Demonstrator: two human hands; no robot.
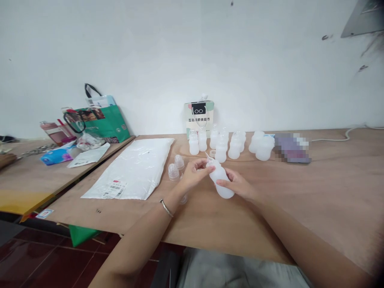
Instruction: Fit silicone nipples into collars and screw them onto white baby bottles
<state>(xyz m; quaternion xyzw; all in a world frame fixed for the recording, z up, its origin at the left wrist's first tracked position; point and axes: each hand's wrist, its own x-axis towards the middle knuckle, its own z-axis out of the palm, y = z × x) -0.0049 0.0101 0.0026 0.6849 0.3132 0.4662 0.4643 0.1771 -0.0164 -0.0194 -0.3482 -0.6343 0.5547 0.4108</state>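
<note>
A frosted white baby bottle (224,187) is tilted in front of me, its top leaning left and away. My right hand (237,184) wraps its body, thumb across the near side. At the neck, my left hand (196,172) is closed, its thumb on the bottle's shoulder. A thin clear tip (207,155) sticks up beside the left fingertips; what joins it to the neck is partly hidden. Clear dome caps (173,172) stand left of my left hand, and another clear piece (183,199) lies partly behind that wrist.
Several similar bottles (221,149) stand behind my hands, some with clear domed tops. More bottles (264,148) are at right, near a pixelated object (292,149). A printed paper bag (199,116) stands by the wall. A white mailing bag (132,166) and a green bag (105,124) are left.
</note>
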